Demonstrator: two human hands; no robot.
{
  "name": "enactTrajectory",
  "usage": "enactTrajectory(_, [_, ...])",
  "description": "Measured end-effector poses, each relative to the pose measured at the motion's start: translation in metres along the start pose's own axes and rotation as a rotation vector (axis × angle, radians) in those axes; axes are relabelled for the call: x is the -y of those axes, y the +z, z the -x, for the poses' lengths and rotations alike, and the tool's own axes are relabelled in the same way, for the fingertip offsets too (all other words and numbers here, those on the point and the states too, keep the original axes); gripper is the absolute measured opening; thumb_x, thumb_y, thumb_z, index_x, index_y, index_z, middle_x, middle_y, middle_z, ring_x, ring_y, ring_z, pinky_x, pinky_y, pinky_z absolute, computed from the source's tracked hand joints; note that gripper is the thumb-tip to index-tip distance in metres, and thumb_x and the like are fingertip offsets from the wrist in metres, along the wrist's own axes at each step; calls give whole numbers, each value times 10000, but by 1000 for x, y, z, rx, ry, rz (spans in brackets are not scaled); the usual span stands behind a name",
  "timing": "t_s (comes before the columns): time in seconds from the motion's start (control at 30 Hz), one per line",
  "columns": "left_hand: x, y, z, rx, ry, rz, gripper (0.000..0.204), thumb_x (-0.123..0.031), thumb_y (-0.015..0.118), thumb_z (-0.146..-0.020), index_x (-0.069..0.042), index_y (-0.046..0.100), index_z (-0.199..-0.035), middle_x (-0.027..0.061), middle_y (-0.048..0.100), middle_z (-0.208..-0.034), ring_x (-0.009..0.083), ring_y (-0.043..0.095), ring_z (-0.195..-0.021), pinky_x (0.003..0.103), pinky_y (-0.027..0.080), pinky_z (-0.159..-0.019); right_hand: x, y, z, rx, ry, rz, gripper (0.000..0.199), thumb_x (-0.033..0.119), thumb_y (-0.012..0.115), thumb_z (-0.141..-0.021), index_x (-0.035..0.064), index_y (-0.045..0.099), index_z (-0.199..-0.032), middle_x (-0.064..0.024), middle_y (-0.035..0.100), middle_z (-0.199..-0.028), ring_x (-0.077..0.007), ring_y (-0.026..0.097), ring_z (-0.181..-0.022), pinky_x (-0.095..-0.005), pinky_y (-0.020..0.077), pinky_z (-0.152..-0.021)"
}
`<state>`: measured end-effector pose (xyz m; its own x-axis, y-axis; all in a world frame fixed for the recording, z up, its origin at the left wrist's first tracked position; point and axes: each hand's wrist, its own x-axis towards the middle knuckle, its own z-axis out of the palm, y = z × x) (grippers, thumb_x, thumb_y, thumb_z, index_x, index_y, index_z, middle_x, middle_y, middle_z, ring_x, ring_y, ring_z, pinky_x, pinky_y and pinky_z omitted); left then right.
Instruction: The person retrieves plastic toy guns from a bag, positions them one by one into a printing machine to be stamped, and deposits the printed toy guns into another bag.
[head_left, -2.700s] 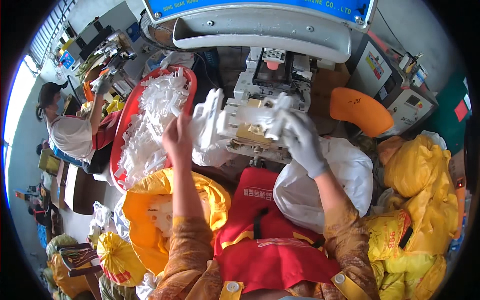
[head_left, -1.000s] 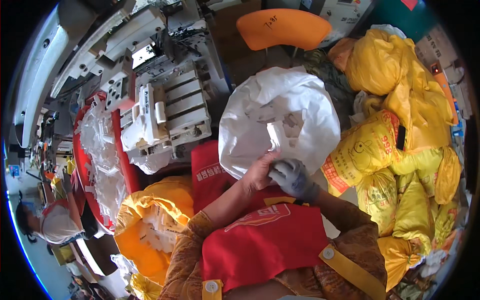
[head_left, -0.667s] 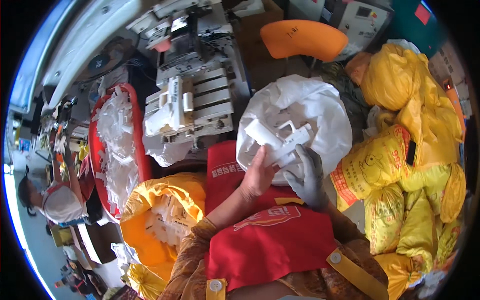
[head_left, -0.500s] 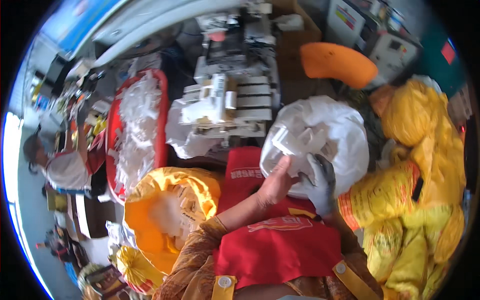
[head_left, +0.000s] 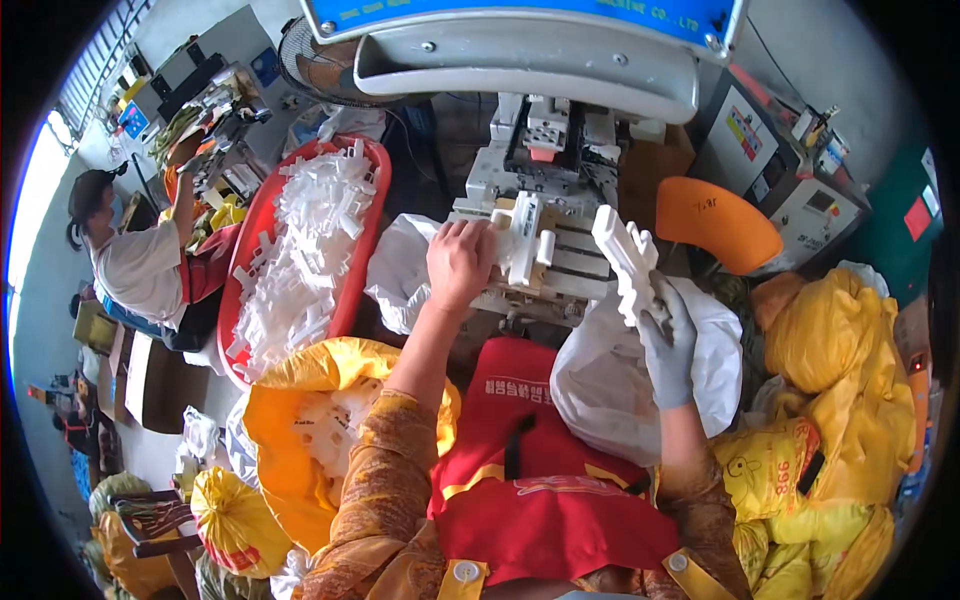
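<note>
White moulded plastic fills both hands at this moment. Half a second ago both hands were down at the white plastic sack [head_left: 610, 370] on the near right; now they are up at the grey machine fixture [head_left: 560, 250] straight ahead, which reads as a fresh piece having been fetched for loading. The bare left hand [head_left: 458, 262] lies knuckles-up, fingers curled narrow, on the white plastic part [head_left: 525, 238] already seated upright on the fixture. The grey-gloved right hand [head_left: 668, 340] is closed round the lower end of a long white toothed plastic moulding [head_left: 622, 258], held upright just right of the fixture and above the sack's mouth, clear of the fixture. Left of the fixture, a red oval tub [head_left: 365, 250] is heaped with more white parts. Nearer, an orange-yellow bag [head_left: 275, 440] holds others. Yellow sacks [head_left: 830, 340] crowd the right, with an orange seat [head_left: 725, 218] beyond them. At far left another person [head_left: 135, 265] works at a separate station.
</note>
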<state>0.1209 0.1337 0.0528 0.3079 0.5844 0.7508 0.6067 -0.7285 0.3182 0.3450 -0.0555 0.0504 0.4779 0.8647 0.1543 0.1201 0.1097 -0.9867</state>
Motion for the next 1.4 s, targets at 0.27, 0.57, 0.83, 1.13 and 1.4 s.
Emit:
enactTrajectory(0.27, [46, -82, 20, -266, -528, 170, 208, -164, 589, -849, 24, 598, -761, 170, 544, -654, 275, 557, -618, 361, 427, -588, 16, 64, -71, 311, -616, 530, 481, 80, 618, -726, 36, 554, -1201, -129, 610, -970, -243, 606, -894, -333, 475, -785])
enactTrajectory(0.57, [51, -211, 187, -82, -880, -118, 163, -111, 589, -856, 25, 626, -774, 14, 530, -610, 61, 457, -594, 241, 387, -534, 19, 80, -98, 660, -618, 849, 469, 252, 616, -766, 122, 555, -1212, -155, 521, -1182, -321, 538, -1043, -402, 436, -904])
enactTrajectory(0.83, [63, -199, 216, 97, -707, -234, 200, -133, 558, -882, 33, 638, -805, 91, 639, -727, 151, 597, -637, 297, 475, -594, -42, -84, -63, 861, 325, 272, 247, 172, 531, -914, 6, 622, -1073, -48, 631, -995, -125, 583, -875, -255, 472, -793])
enactTrajectory(1.13, [-11, -98, 178, 532, -532, 116, 86, -4, 615, -785, 11, 670, -848, 102, 662, -776, 186, 631, -716, 290, 491, -668, -387, -158, -43, 657, 418, 1414, 327, 279, 579, -829, 60, 608, -1071, -76, 636, -1059, -267, 614, -855, -360, 489, -740])
enactTrajectory(1.4, [-50, -77, 154, 640, -498, 146, 96, -4, 611, -788, 23, 668, -859, 111, 665, -769, 175, 645, -700, 262, 498, -651, -365, -118, -20, -337, 472, 639, 221, 133, 568, -774, 64, 663, -961, -153, 643, -974, -305, 609, -860, -374, 484, -746])
